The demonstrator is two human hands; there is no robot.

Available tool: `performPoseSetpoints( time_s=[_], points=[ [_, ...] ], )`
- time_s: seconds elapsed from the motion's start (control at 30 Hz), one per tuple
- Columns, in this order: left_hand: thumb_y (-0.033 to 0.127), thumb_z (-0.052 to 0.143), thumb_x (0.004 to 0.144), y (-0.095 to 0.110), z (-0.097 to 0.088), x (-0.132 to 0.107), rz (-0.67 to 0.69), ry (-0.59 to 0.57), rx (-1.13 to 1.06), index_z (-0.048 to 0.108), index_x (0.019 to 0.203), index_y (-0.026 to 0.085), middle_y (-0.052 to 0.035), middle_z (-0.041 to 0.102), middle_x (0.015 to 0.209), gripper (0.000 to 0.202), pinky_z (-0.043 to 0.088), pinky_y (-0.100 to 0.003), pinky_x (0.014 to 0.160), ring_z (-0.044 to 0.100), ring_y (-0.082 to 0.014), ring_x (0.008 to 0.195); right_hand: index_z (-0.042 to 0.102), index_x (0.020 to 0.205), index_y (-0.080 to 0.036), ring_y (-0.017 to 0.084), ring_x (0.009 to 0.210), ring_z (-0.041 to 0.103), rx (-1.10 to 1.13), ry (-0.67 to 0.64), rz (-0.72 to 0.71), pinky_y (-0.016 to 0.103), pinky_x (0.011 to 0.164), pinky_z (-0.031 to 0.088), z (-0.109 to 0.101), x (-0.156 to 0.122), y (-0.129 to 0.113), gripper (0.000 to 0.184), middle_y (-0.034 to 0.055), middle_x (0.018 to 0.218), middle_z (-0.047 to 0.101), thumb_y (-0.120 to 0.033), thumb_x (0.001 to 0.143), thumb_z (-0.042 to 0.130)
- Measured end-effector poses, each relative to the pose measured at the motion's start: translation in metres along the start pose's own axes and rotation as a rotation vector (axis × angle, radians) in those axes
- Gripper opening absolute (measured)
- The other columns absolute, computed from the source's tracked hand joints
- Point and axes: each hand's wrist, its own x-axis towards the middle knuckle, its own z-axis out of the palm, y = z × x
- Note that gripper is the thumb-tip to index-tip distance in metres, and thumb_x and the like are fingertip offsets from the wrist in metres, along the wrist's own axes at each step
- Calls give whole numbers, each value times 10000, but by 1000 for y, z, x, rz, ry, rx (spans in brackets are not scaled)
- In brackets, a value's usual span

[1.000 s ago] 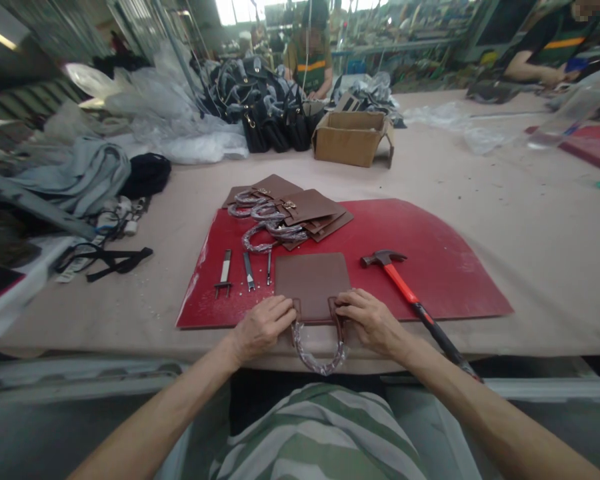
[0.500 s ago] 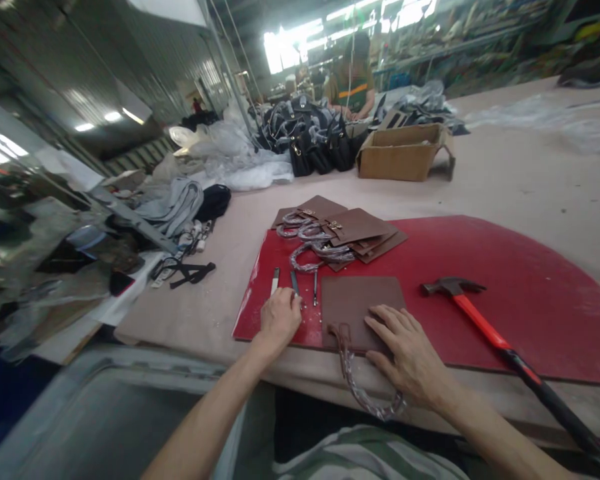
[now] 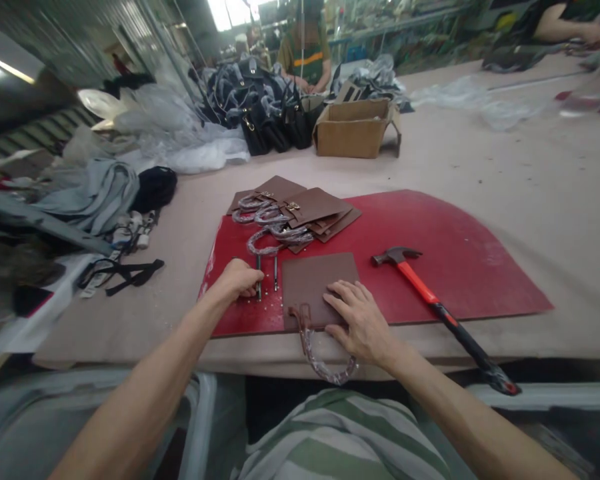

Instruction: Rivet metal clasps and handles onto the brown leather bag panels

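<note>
My left hand (image 3: 244, 279) is closed, its fingertips around the middle of a slim dark metal punch (image 3: 259, 291) above the red board. Just to the right lies a second thin metal rod (image 3: 275, 275). My right hand (image 3: 357, 317) rests with fingers spread on the right edge of a flat brown leather panel (image 3: 320, 277). A plastic-wrapped handle (image 3: 325, 369) is looped at the panel's lower edge and hangs over the table edge. To the right, a claw hammer (image 3: 418, 283) with a red and black handle lies on the board.
Several brown panels with wrapped handles (image 3: 305, 208) are piled at the back of the red board (image 3: 450, 253). Beyond stand black bags (image 3: 275, 120) and a cardboard box (image 3: 353, 137). Black straps (image 3: 135, 275) lie at left. Another person (image 3: 305, 57) works across the table.
The view has swung right, so the table things appear further left. My left hand has shifted up beside the metal tools and closed at the middle one. My right hand stays on the panel.
</note>
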Motion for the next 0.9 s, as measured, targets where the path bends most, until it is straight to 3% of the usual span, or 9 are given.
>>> performPoseSetpoints(
  time_s=[0.1, 0.17, 0.27, 0.33, 0.57, 0.77, 0.9],
  points=[
    [320, 672, 738, -13, -1, -22, 55, -53, -194, 600, 671, 154, -70, 712, 623, 193, 527, -215, 503, 702, -174, 564, 586, 1300, -141, 353, 1340, 429, 9, 11, 3, 605, 1157, 291, 2, -2, 0, 537, 173, 1412, 534, -298, 800, 706],
    [355, 717, 710, -21, 3, -37, 92, -84, -436, 589, 734, 146, -61, 731, 707, 247, 550, -210, 520, 707, -155, 591, 567, 1312, -119, 369, 1362, 402, 10, 37, 6, 615, 1155, 300, 5, -3, 1, 563, 192, 1422, 516, -302, 797, 705],
    [380, 808, 639, -27, 21, -57, 160, -112, -801, 577, 803, 138, -45, 731, 745, 372, 587, -245, 529, 709, -162, 601, 514, 1355, -83, 391, 1415, 327, 8, 92, 7, 626, 1152, 313, 10, -6, 1, 618, 228, 1463, 457, -301, 805, 693],
    [414, 808, 674, -28, 37, -67, 226, -117, -894, 588, 859, 134, -49, 742, 792, 401, 612, -267, 576, 725, -170, 653, 476, 1387, -76, 392, 1444, 283, 11, 109, 4, 626, 1154, 317, 12, -8, 2, 642, 242, 1486, 422, -296, 819, 678],
    [387, 671, 877, -19, 83, -87, 542, -24, -810, 625, 998, 145, -77, 758, 938, 275, 628, -309, 797, 750, -185, 834, 359, 1473, -78, 396, 1474, 235, 50, 148, 20, 631, 1138, 343, 15, -9, 4, 734, 272, 1534, 336, -348, 853, 645],
    [295, 610, 916, -17, 95, -91, 762, 52, -601, 633, 1024, 174, -73, 743, 1018, 164, 607, -265, 829, 738, -173, 921, 363, 1480, -104, 384, 1466, 266, 59, 131, 25, 637, 1140, 339, 15, -8, 4, 725, 245, 1511, 392, -368, 862, 634],
    [267, 615, 916, -25, 101, -86, 810, 68, -567, 610, 1086, 188, -67, 745, 1052, 188, 610, -270, 839, 741, -172, 940, 438, 1420, -82, 384, 1453, 290, 51, 118, 32, 619, 1154, 330, 14, -7, 3, 670, 247, 1484, 427, -364, 849, 648]
  ],
)
